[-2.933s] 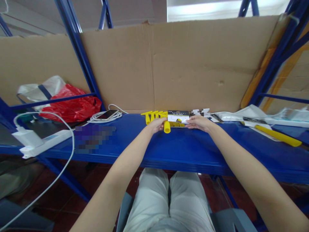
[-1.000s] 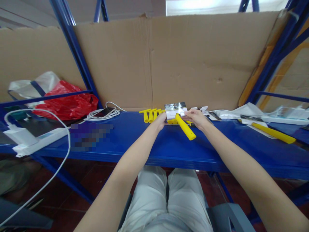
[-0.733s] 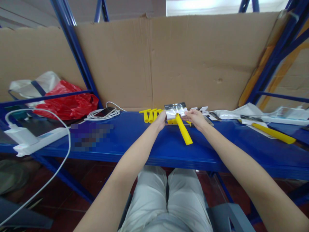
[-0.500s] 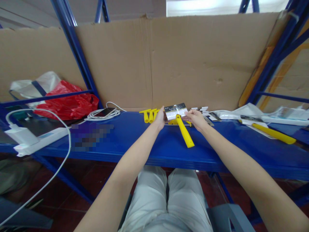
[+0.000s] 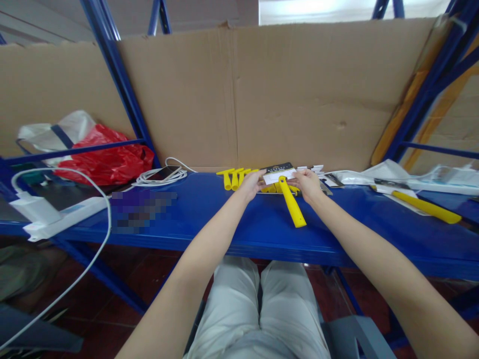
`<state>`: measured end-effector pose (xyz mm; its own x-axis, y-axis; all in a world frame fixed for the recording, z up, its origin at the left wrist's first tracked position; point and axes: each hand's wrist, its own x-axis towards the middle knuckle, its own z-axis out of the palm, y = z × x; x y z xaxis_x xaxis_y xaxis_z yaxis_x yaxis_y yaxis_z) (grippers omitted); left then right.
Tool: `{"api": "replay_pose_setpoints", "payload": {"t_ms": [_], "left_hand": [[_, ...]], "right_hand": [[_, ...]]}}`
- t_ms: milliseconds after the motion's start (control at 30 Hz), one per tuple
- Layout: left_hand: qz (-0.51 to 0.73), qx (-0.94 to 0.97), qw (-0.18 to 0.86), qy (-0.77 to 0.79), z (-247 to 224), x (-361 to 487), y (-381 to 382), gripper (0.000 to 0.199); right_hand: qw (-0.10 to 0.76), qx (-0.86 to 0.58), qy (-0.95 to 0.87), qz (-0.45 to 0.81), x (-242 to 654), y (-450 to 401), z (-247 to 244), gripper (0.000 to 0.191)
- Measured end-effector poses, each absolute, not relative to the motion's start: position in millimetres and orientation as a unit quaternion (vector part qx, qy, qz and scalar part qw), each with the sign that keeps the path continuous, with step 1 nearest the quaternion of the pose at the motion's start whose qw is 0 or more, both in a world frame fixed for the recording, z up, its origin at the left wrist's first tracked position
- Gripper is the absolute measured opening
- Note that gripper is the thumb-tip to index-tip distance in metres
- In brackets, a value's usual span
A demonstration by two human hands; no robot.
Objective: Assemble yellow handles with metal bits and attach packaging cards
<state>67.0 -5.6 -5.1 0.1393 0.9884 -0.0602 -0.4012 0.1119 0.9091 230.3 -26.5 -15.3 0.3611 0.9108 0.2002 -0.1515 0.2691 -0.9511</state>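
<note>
Above the blue table, a yellow-handled scraper (image 5: 293,202) points its handle down toward me. A black-and-white card (image 5: 279,172) covers its head. My right hand (image 5: 307,184) pinches the card's right edge between thumb and fingers. At the left edge, my left hand (image 5: 250,186) is closed on the card's side, its fingertips partly hidden. Behind and below the card, more yellow handles (image 5: 269,189) show in part. Several yellow handles (image 5: 235,179) stand in a row beyond my left hand.
To the right lies another yellow-handled scraper (image 5: 426,205) with a card. Metal blades and cards (image 5: 329,180) sit beyond my right hand. A white power strip (image 5: 67,217), coiled cable (image 5: 160,177) and red bag (image 5: 108,155) are left. Cardboard (image 5: 299,94) backs the blue table (image 5: 209,219).
The scraper and its card have shifted slightly right, and the card has tilted flatter. My left hand's fingers have moved lower along the card's left side.
</note>
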Motion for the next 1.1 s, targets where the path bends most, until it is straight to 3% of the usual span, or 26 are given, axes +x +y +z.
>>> {"api": "replay_pose_setpoints", "payload": {"t_ms": [300, 600, 733, 967, 1100], "left_hand": [[0.499, 0.429, 0.657, 0.368, -6.5, 67.3, -12.0, 0.016], [0.504, 0.459, 0.595, 0.426, -5.9, 68.0, -16.0, 0.01], [0.516, 0.444, 0.586, 0.439, -6.8, 69.1, -13.9, 0.014], [0.544, 0.414, 0.585, 0.437, -6.5, 70.1, -12.2, 0.019], [0.542, 0.412, 0.585, 0.439, -5.4, 70.5, -14.2, 0.016]], "right_hand": [[0.695, -0.474, -0.359, 0.404, 230.5, -28.9, -11.9, 0.03], [0.64, -0.523, -0.39, 0.406, 228.5, -35.4, -9.7, 0.026], [0.594, -0.567, -0.484, 0.302, 234.0, -28.6, -17.4, 0.024], [0.537, -0.559, -0.631, -0.035, 246.9, -13.4, -28.2, 0.016], [0.481, -0.548, -0.684, -0.017, 241.6, -18.6, -27.8, 0.016]]}}
